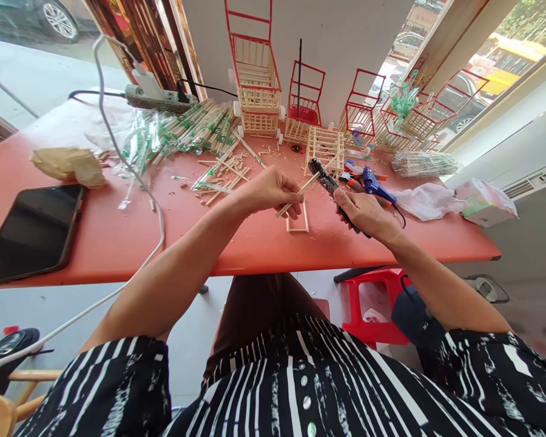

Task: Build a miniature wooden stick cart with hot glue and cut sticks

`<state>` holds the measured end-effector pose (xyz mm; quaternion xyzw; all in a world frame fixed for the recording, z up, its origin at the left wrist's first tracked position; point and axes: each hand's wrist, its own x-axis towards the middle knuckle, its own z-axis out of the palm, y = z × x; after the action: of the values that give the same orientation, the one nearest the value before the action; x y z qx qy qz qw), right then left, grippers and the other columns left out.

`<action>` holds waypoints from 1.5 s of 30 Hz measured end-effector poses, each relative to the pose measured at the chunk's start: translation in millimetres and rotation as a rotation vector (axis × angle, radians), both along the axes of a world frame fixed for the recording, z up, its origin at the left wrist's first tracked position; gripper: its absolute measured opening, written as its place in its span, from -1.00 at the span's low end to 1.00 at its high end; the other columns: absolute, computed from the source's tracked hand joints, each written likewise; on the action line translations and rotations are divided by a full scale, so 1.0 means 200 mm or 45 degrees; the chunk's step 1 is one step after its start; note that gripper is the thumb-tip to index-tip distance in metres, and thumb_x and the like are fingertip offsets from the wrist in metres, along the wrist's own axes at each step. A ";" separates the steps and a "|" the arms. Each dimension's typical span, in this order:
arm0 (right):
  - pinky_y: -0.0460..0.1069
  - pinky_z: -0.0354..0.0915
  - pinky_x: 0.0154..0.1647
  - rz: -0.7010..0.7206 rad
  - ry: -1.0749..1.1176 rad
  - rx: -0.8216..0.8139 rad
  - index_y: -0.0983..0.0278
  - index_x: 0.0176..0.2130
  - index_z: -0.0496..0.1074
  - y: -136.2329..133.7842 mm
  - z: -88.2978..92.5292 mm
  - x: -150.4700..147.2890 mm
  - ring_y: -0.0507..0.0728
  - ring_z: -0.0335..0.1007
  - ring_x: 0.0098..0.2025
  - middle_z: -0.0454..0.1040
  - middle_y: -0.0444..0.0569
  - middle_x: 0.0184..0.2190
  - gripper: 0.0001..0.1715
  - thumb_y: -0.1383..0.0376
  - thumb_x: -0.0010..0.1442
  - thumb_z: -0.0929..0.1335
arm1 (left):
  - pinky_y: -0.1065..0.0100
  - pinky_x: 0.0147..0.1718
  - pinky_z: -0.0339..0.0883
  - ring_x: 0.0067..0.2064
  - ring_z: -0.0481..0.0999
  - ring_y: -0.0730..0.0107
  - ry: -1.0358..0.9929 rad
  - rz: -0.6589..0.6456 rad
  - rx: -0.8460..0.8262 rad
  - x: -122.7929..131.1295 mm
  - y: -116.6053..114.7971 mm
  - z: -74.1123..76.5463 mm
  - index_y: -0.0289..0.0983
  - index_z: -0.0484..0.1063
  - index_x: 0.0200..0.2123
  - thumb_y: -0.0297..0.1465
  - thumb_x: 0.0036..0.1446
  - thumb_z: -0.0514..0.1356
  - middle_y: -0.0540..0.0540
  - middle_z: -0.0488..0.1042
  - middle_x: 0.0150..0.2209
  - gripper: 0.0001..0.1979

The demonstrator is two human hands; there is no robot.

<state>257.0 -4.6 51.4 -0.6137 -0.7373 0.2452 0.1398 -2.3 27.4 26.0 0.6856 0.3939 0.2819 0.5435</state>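
Observation:
My left hand (pixel 277 191) pinches thin wooden sticks (pixel 286 207) that slant up to the right. Closed around the handles of black pliers (pixel 324 176) is my right hand (pixel 361 212). The pliers' jaws are at the upper end of the sticks; whether they grip them is too small to tell. Below my left hand a small rectangular stick frame (pixel 307 224) lies on the red table (pixel 200 243). Behind the pliers stands a slatted stick piece (pixel 324 145).
Small stick carts (pixel 257 79) with red frames line the table's back. Bagged sticks (pixel 195 127) and a power strip (pixel 152 98) are back left, a phone (pixel 34 230) far left. A blue glue gun (pixel 375 185), plastic bag (pixel 425 201) and tissue pack (pixel 486 200) lie right.

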 end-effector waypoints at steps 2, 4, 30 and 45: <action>-0.07 0.32 -0.49 0.003 0.003 0.021 0.28 -0.39 0.43 0.00 0.00 0.00 0.03 0.44 -0.55 0.59 0.07 -0.43 0.02 -0.52 0.32 0.07 | 0.45 -0.49 0.50 -0.39 0.76 0.20 0.004 0.000 0.014 0.00 0.00 0.00 -0.37 0.65 -0.43 -0.36 0.16 0.43 -0.22 0.71 -0.43 -0.81; -0.07 0.31 -0.47 0.008 0.004 0.034 0.28 -0.39 0.43 -0.01 -0.01 0.00 0.02 0.44 -0.53 0.59 0.06 -0.43 0.01 -0.50 0.35 0.07 | 0.46 -0.50 0.49 -0.38 0.76 0.19 0.017 -0.003 0.029 0.00 0.00 0.00 -0.37 0.65 -0.43 -0.34 0.16 0.44 -0.23 0.71 -0.42 -0.79; 0.01 0.20 -0.45 0.110 0.013 0.264 0.19 -0.49 0.32 0.06 -0.16 0.05 0.08 0.32 -0.54 0.42 -0.02 -0.58 0.01 -0.55 0.32 0.02 | 0.39 -0.38 0.62 -0.37 0.75 0.21 -0.004 -0.032 -0.076 -0.03 -0.01 0.03 -0.37 0.67 -0.42 -0.27 0.09 0.52 -0.25 0.73 -0.39 -0.75; -0.01 0.21 -0.45 0.122 0.022 0.243 0.20 -0.51 0.33 0.08 -0.17 0.04 0.10 0.38 -0.53 0.45 0.00 -0.60 0.05 -0.58 0.28 -0.01 | 0.35 -0.31 0.63 -0.34 0.76 0.21 -0.003 -0.044 -0.178 -0.05 0.00 0.04 -0.35 0.67 -0.41 -0.24 0.05 0.56 -0.25 0.73 -0.39 -0.72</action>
<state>265.2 11.2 18.1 -0.5597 -0.7846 0.1855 0.1920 -11.3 27.3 34.5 0.6524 0.4002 0.2450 0.5951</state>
